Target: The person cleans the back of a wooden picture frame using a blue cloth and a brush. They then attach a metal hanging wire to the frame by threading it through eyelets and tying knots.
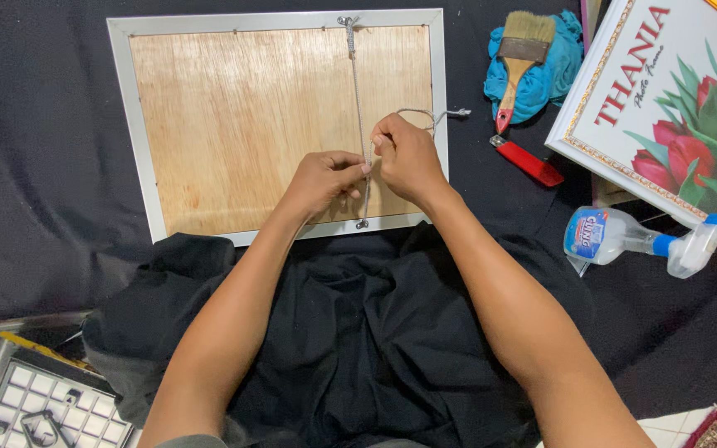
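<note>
**Hands pinching grey cord on frame back**

Head view. Picture frame (139,124) lying face down on black cloth (35,166), flat and rectangular, with a smooth pale silver rim and a backing board (242,108) of light plywood, grain running in soft wavy streaks. Thin grey twisted cord (358,91) stretched straight down the board, from a small metal fitting at the top rim to another near the bottom rim. Left hand (325,178) resting on the board, fingers (357,163) closed in a pinch on the cord at about mid-length. Right hand (407,158) just beside it, thumbs nearly touching, fingers (385,134) curled shut on the same cord. Loose end of cord (446,112) arching out from the right hand over the frame's right rim, tip slightly frayed.

Off to the right on the cloth: flat paintbrush (518,58) with pale bristles, dark ferrule and wooden handle tipped red, lying across a crumpled teal rag (553,70); slim red bar-shaped tool (529,162) near the frame's right edge; clear plastic spray bottle (624,236) on its side, blue collar and white trigger. Second frame (665,108) tilted at the upper right, ornate white-and-gold moulding around a print of red tulips. Grey moulded plastic tray (10,390) with a grid of square cells at the lower left. Dark folded fabric bunched beneath both forearms.
</note>
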